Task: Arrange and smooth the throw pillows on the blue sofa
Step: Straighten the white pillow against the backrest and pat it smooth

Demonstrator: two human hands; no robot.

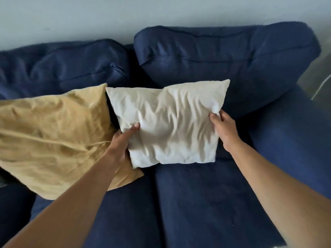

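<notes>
A wrinkled white pillow (172,122) leans against the right back cushion of the blue sofa (197,203). My left hand (123,142) grips its lower left edge, thumb on the front face. My right hand (223,129) grips its right edge, thumb on the front and fingers hidden behind. A larger mustard-yellow pillow (53,136) lies tilted on the left seat, its right edge touching the white pillow and partly under my left forearm.
Two dark blue back cushions (223,56) stand behind the pillows against a pale wall (89,17). The sofa's right armrest (295,136) runs along the right side. Bare seat cushion lies in front of the white pillow.
</notes>
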